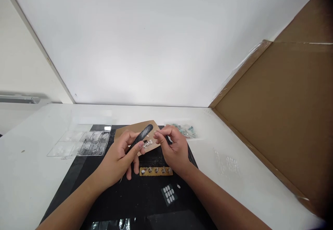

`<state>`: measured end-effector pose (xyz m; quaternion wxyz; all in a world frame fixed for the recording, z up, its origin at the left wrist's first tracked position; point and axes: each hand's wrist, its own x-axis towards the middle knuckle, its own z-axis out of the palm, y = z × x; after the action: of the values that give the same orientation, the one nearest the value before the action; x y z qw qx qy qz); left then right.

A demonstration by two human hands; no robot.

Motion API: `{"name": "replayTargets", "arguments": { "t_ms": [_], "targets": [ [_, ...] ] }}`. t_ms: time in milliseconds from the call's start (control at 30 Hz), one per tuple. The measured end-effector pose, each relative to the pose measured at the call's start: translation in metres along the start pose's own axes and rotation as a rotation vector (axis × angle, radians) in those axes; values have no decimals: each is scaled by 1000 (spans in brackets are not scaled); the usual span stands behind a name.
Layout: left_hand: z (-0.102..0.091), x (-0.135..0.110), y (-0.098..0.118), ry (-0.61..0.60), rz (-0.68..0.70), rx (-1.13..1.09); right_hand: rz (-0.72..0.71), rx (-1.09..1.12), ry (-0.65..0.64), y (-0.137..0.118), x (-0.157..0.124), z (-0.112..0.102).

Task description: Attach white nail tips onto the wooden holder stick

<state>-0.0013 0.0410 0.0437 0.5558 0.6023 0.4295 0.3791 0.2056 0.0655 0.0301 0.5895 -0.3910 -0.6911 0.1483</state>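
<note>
With my left hand (117, 161) I am gripping a black file (144, 133), its far end pointing toward my right hand (175, 149). My right fingertips are pinching together just beside it; I cannot tell whether they are holding anything. White pieces (148, 143) are resting on brown card (135, 127) beyond, and a gold strip with metal posts (160, 173) is lying nearer me on the black mat (130, 202).
</note>
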Motion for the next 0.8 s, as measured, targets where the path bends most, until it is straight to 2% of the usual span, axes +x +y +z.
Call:
{"name": "replayTargets", "arguments": {
  "t_ms": [133, 267, 433, 600, 800],
  "targets": [
    [-1, 0, 5, 36, 15, 143, -8, -23, -7, 1, -1, -1],
    [1, -1, 5, -8, 43, 240, -79, -99, -22, 0, -4, -1],
    [8, -3, 1, -81, -13, 183, -213, -220, -26, 0, -5, 3],
    [12, -5, 5, -82, -41, 184, -296, -363, 44, 2, -1, 4],
    [11, -8, 7, -67, -125, 204, -372, -407, 36, 4, 1, 7]
  ]
}}
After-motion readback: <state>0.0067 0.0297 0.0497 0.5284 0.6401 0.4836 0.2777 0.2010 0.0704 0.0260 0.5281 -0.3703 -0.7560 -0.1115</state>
